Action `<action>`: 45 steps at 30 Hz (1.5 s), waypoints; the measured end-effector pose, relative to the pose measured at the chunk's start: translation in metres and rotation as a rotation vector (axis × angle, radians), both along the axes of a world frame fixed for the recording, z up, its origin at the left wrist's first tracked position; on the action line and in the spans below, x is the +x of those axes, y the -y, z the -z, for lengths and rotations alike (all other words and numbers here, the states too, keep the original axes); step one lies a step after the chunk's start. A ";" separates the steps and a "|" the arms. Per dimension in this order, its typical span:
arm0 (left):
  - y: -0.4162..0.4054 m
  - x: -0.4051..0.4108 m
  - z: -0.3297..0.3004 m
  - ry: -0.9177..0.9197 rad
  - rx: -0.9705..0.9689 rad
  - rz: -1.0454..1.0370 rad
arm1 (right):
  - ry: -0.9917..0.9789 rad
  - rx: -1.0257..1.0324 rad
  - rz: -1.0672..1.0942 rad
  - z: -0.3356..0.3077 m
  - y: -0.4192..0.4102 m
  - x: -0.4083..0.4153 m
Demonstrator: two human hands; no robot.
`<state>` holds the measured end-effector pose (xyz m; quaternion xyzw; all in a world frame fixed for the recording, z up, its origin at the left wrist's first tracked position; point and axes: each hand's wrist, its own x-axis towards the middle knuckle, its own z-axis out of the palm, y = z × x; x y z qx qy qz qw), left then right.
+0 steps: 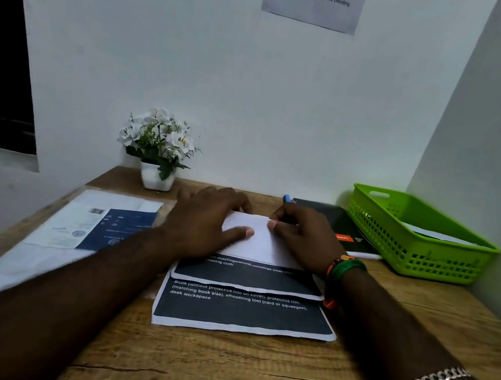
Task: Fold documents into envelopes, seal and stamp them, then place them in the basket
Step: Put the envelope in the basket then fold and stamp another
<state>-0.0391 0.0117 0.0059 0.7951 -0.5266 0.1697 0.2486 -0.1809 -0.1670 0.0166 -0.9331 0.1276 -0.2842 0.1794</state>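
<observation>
Bare wooden desk up front, green basket open-topped, flowerpot blocking back-left

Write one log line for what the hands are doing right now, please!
step: folding | left hand: pressing white folded paper flat | right hand: holding paper's right edge | basket: right rear of desk, paper inside

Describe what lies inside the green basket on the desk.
Inside the green basket, at least one pale sheet or envelope lies flat near the far side. The perforated front wall hides the basket's floor, so anything lower down cannot be seen.
</observation>
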 end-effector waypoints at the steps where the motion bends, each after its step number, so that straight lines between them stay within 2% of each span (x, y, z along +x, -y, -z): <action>1: 0.002 -0.005 -0.002 0.026 -0.060 -0.006 | 0.032 -0.002 -0.035 0.000 -0.001 0.000; 5: 0.006 -0.013 -0.007 0.030 -0.180 -0.030 | 0.141 -0.010 -0.160 -0.003 -0.008 0.001; 13: -0.021 0.034 -0.015 -0.173 -0.108 -0.071 | 0.182 0.046 -0.123 -0.005 0.015 -0.010; 17: -0.020 0.036 -0.011 -0.319 -0.246 0.078 | 0.183 0.055 -0.123 -0.005 0.013 -0.008; 29: -0.027 0.039 -0.016 -0.320 -0.271 0.008 | 0.162 0.126 0.036 -0.009 0.040 -0.025; 35: -0.037 0.027 -0.022 -0.292 -0.298 -0.032 | 0.225 0.163 -0.066 -0.017 0.031 -0.032; 40: -0.040 0.021 -0.018 -0.344 -0.210 0.027 | 0.151 0.173 -0.129 -0.018 0.023 -0.036; 45: -0.032 0.024 -0.007 -0.275 -0.068 0.040 | 0.028 0.100 -0.142 -0.011 0.024 -0.031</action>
